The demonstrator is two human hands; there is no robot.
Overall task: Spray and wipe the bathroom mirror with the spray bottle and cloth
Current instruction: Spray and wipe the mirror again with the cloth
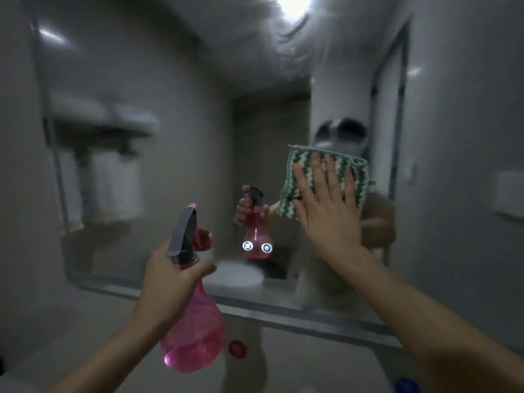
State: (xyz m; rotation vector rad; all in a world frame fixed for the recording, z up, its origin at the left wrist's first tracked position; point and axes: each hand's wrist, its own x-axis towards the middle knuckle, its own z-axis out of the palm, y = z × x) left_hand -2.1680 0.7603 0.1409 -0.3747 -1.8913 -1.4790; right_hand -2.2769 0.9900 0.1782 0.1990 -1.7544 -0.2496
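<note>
The right hand (pixel 326 211) lies flat, fingers spread, pressing one green-and-white cloth (pixel 351 177) against the mirror (pixel 175 137) toward its right edge, with wide bare glass leftward. The left hand (pixel 170 276) grips the neck of one pink spray bottle (pixel 195 333) near the mirror's bottom edge.

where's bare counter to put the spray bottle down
Bare counter shows below the mirror's lower frame, between the small red object and the right forearm. The blue item crowds the bottom right; the spray bottle and left hand hide the left side.
</note>
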